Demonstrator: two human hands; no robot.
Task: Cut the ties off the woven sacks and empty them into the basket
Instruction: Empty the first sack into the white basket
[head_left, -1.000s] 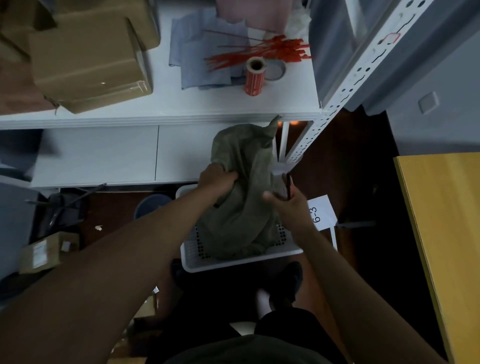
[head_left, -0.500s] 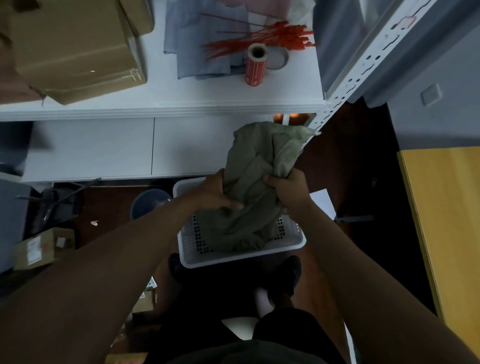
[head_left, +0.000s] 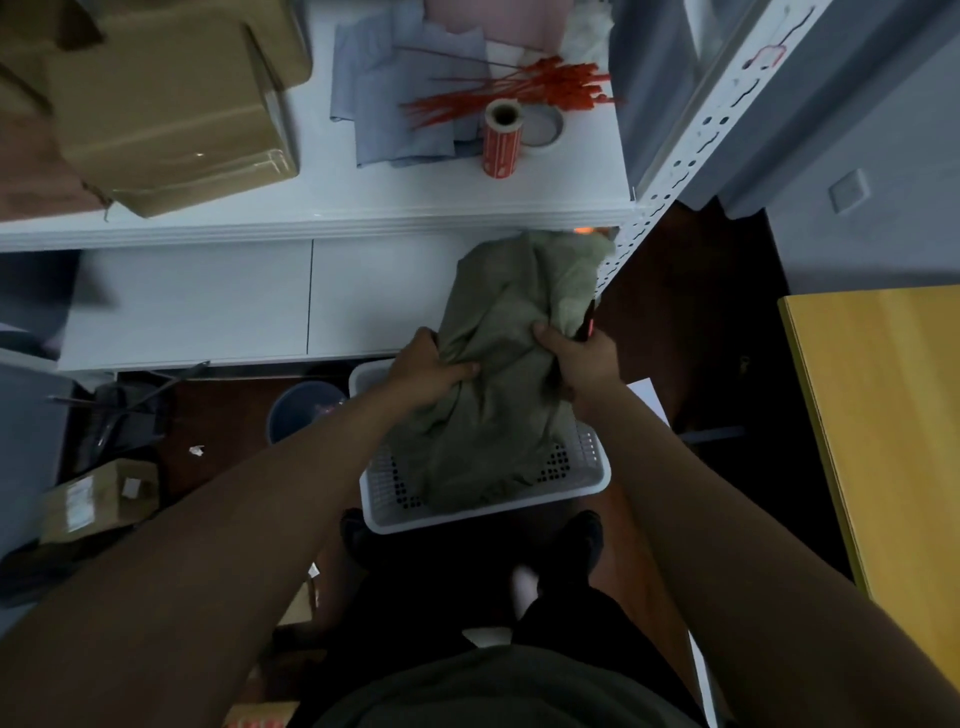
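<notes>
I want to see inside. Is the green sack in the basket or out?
Partly in: the sack's bottom sags into the basket; both hands grip its top above.

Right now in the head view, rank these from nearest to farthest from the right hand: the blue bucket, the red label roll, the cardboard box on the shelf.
From the right hand:
1. Red label roll, up on the white shelf, slightly left.
2. Blue bucket, on the floor, left of the basket; close to the roll's rank.
3. Cardboard box, far left on the shelf.

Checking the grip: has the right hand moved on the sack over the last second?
Yes. The right hand has shifted from the basket's right wall toward the shelf edge, gripping the sack higher.
</notes>
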